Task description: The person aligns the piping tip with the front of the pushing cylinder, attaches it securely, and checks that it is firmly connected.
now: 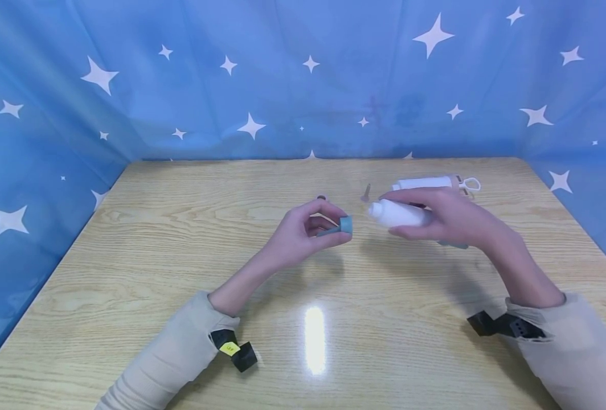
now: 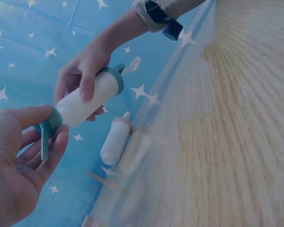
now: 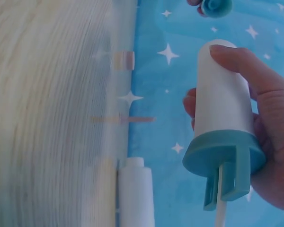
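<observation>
My left hand (image 1: 290,242) pinches a teal nozzle cap (image 1: 346,224) between thumb and fingers. In the left wrist view, a thin stem points down from that cap (image 2: 51,120). A thick white syringe (image 1: 400,214) is in my right hand (image 1: 454,213), held slantwise above the table. Its narrower white end faces the cap; in the head view a gap parts them. The right wrist view shows the syringe's teal collar (image 3: 210,149) and a pale rod at its back end. My right palm hides part of the barrel.
A second white syringe (image 1: 423,183) with a pinkish collar and loop handle lies behind my right hand. Near it is a thin pinkish-brown nozzle (image 1: 366,195). A small pinkish cap (image 3: 127,60) stands further left. Blue star-patterned cloth (image 1: 303,85) hangs along the wooden table's (image 1: 180,228) back edge.
</observation>
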Motion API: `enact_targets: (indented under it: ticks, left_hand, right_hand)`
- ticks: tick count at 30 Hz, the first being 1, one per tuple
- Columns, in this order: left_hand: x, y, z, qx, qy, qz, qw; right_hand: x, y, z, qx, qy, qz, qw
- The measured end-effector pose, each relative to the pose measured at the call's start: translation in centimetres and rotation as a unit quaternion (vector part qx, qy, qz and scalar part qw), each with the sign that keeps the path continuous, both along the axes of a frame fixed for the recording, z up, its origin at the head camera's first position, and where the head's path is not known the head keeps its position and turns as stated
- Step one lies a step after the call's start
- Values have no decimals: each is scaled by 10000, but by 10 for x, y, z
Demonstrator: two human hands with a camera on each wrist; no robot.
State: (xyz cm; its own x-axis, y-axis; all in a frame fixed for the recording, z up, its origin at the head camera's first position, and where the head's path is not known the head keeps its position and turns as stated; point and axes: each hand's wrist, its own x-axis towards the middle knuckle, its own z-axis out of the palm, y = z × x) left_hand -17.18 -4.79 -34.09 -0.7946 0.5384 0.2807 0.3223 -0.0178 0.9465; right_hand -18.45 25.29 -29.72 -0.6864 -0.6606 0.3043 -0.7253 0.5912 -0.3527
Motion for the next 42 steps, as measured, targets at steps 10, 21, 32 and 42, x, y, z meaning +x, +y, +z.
enact_targets:
  ticks: [10, 21, 32, 42]
  left_hand:
    - [0, 0, 0, 52, 44, -34, 10000]
    - [1, 1, 0, 53, 30, -44, 10000]
    - [1, 1, 1, 73, 77, -60, 9999]
    - [1, 1, 1, 155, 127, -87, 9998]
  right_hand:
    - [8, -8, 3, -55, 320, 198, 9993]
    - [13, -18, 6, -122, 177, 438, 9988]
    - [18, -25, 6, -140, 498, 695, 9962]
    - [21, -28, 7, -37, 513, 637, 9966]
